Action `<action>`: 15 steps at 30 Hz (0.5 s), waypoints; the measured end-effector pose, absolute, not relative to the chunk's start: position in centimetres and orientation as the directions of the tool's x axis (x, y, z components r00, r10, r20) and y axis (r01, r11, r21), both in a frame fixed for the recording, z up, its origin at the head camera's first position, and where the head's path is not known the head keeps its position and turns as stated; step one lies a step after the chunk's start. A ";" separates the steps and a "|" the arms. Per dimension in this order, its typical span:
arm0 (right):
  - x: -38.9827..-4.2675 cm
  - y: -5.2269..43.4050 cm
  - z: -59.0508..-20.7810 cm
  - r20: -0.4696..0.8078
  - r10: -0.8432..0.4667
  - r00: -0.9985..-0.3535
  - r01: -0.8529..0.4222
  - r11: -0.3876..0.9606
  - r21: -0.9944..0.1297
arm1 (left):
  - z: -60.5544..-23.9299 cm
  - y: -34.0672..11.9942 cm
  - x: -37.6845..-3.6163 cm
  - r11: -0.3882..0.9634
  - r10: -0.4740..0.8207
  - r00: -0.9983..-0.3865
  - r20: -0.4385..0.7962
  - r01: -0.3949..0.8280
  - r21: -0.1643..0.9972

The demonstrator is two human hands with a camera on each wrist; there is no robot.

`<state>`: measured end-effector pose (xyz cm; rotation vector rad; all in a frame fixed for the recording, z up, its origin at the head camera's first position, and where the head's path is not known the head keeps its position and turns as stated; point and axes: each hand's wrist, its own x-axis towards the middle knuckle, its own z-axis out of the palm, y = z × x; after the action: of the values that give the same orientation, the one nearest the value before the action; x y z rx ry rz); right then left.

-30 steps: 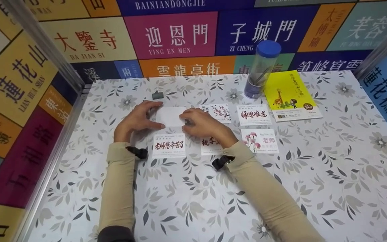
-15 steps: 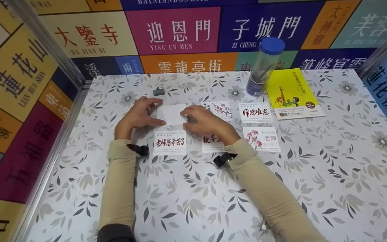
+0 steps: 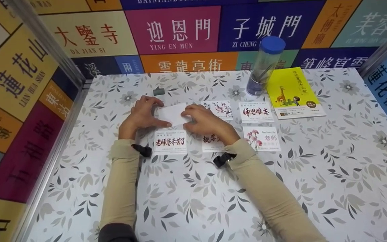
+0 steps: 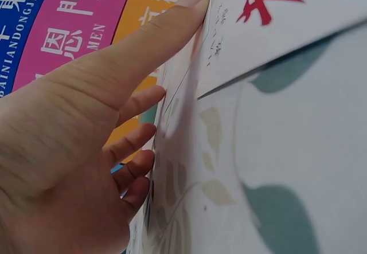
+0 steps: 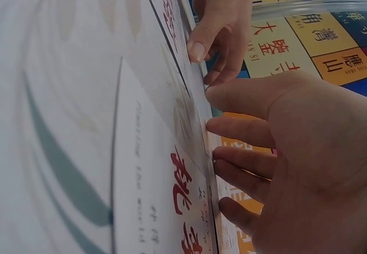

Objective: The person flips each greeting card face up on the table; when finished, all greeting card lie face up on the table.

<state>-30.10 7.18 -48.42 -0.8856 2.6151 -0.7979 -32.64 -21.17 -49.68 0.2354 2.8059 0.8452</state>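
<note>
A blank white card [image 3: 174, 113] lies slightly turned on the patterned table, between the two hands. My left hand [image 3: 142, 114] is at its left side, with thumb extended at the near edge and fingers spread toward the far corner. In the left wrist view the left thumb [image 4: 166, 36] reaches along the tabletop. At the card's right edge rests my right hand [image 3: 207, 122], its fingertips over the card; the right wrist view shows its fingers [image 5: 243, 131] apart and gently bent. Just below lies a card with red lettering [image 3: 170, 143]; another red-lettered card [image 3: 210, 145] is partly hidden by the right hand.
A blossom card [image 3: 223, 109], a red-lettered card [image 3: 255, 112] and a pink-flower card [image 3: 262, 138] lie to the right. Behind them stand a blue-lidded clear canister [image 3: 264, 67] and a yellow booklet [image 3: 294, 90]. A small grey-green block [image 3: 159, 91] sits beyond the left hand.
My left hand has shifted a little to the right, and the blank card has turned askew under the fingers. The right hand stays nearly in place.
</note>
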 end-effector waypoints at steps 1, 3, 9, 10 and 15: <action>-30.1 7.2 -48.4 -0.073 -0.623 -0.779 -0.476 0.663 -0.578 | -49.7 -21.2 -32.7 0.822 0.210 -0.967 -0.143 0.095 0.561; -30.1 7.2 -48.4 -0.075 -0.620 -0.781 -0.473 0.665 -0.578 | -49.8 -21.3 -32.7 0.813 0.223 -0.966 -0.132 0.110 0.572; -30.0 7.1 -48.5 -0.058 -0.626 -0.778 -0.488 0.660 -0.572 | -49.7 -21.7 -32.8 0.753 0.285 -0.951 -0.116 0.148 0.641; -30.0 7.1 -48.5 -0.054 -0.628 -0.777 -0.491 0.657 -0.572 | -49.7 -21.7 -32.8 0.752 0.296 -0.948 -0.116 0.156 0.640; -29.9 7.0 -48.3 -0.050 -0.627 -0.778 -0.491 0.656 -0.573 | -49.4 -21.7 -32.8 0.769 0.324 -0.941 -0.096 0.204 0.606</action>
<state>-29.92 7.02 -48.33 -0.9045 2.6309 -0.8037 -32.81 -21.65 -49.39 0.4178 2.7690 0.9144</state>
